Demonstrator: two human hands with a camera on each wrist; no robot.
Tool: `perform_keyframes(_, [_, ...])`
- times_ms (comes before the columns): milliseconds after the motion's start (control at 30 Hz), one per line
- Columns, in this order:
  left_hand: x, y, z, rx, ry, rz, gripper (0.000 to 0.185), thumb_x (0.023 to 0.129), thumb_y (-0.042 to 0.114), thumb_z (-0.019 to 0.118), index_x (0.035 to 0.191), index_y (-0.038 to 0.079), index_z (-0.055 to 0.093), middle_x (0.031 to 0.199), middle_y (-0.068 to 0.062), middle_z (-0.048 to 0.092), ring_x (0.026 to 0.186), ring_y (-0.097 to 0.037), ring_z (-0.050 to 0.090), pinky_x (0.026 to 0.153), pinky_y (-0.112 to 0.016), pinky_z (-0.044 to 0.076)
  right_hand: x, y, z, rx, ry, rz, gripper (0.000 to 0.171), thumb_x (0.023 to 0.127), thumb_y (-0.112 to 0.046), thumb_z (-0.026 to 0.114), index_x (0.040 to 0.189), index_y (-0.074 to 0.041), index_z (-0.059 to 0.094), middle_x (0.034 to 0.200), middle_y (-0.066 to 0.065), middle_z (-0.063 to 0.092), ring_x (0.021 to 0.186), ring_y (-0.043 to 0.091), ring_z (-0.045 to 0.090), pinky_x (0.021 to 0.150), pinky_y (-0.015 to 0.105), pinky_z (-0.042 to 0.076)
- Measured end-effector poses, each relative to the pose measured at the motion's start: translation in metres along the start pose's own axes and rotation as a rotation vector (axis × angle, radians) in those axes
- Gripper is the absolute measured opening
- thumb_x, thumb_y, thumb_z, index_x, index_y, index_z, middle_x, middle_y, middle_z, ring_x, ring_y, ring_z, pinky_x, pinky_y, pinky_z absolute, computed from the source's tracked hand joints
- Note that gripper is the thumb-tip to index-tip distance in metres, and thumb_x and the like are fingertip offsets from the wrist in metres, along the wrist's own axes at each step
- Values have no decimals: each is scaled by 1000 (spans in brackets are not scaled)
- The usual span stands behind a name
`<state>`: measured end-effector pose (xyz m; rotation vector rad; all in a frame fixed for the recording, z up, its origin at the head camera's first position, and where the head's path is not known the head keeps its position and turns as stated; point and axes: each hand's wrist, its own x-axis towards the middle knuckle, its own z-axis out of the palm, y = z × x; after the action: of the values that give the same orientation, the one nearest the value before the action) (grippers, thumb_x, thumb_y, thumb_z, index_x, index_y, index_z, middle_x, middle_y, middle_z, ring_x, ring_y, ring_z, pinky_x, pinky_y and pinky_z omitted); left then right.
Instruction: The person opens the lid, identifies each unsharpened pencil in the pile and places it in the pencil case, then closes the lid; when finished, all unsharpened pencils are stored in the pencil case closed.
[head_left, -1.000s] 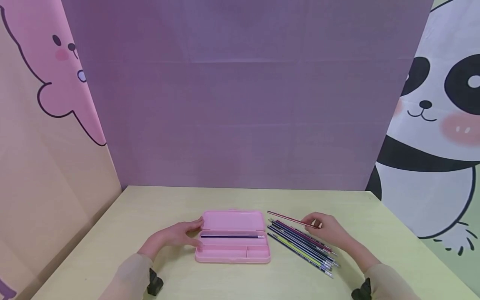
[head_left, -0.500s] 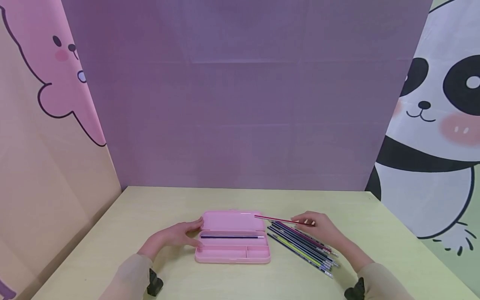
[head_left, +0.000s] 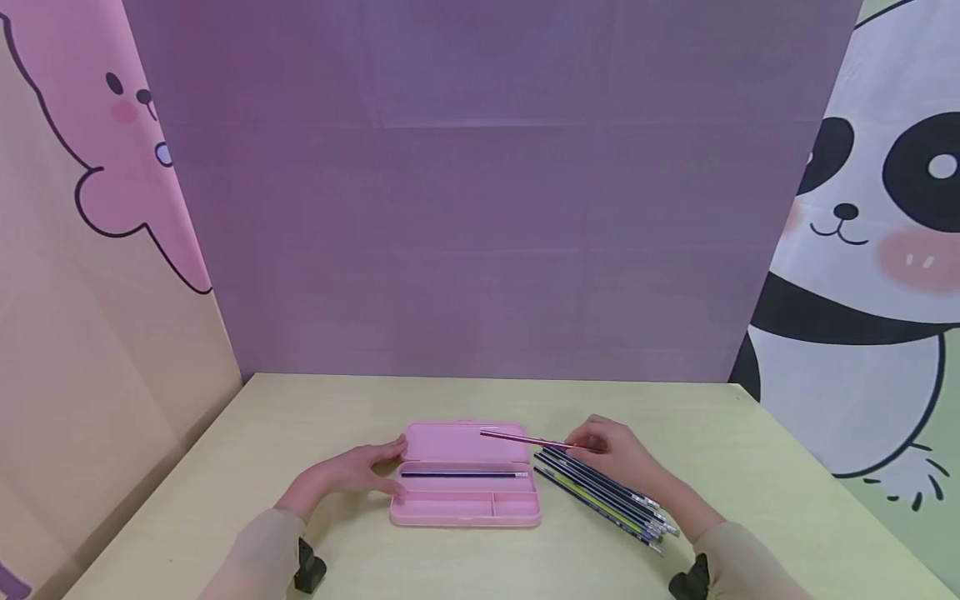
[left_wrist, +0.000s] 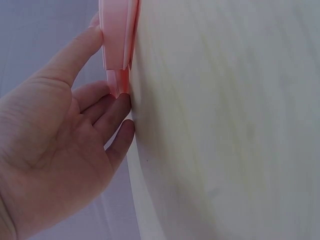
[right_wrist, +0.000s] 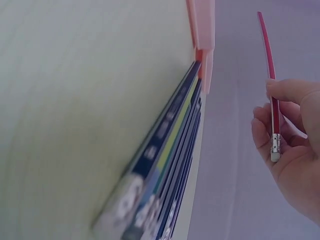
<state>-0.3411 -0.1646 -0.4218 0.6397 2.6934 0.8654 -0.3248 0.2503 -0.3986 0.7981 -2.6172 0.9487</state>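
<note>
In the head view my right hand (head_left: 611, 448) holds a red pencil (right_wrist: 267, 47) between thumb and fingers, near its white eraser end. The pencil is raised, and its far end overlaps the lid of a pink pencil case (head_left: 465, 508). My left hand (head_left: 356, 471) rests at the case's left side, thumb against the tray and fingers by the lid; the left wrist view shows these fingers (left_wrist: 116, 117) loosely extended. The case lies open, with one dark pencil (head_left: 465, 474) in its long back compartment. Under my right hand lies a bundle of dark pencils (head_left: 600, 487).
A yellow-green pencil (right_wrist: 175, 132) lies among the dark ones, eraser ends towards the person. The bundle's far ends reach close to the case's right edge. The pale table (head_left: 315, 408) ends at a purple backdrop (head_left: 480, 250), with printed side panels left and right.
My right hand has moved left with the red pencil, bringing its far end from right of the case to over the lid. My left hand and the case have stayed put.
</note>
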Motion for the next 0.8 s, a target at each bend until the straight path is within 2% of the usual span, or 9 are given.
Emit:
perform_keyframes(333, [-2,2,-1,9,-1,-6,86,79,41,73,147,13,30,153,-9,28,141,-37,23,113,-56,22,12,-12,15,-14,54,-96,8,83,-11,71,90,-13,72,78,-7,55,66,2,46,54,17,44])
perform_keyframes(600, [-2,0,0,3,4,-9,86,78,43,73,147,15,30,153,-8,29,141,-36,23,114,-55,22,20,-23,29,6,20,-119,8,83,-8,69,91,-9,72,79,-4,56,68,2,45,54,16,44])
perform_keyframes(800, [-1,0,-1,-12,2,-12,86,78,42,73,147,15,30,154,-7,28,142,-36,22,114,-56,21,23,-32,38,62,-26,-125,9,83,-5,68,91,-6,71,81,-2,56,67,0,46,57,15,45])
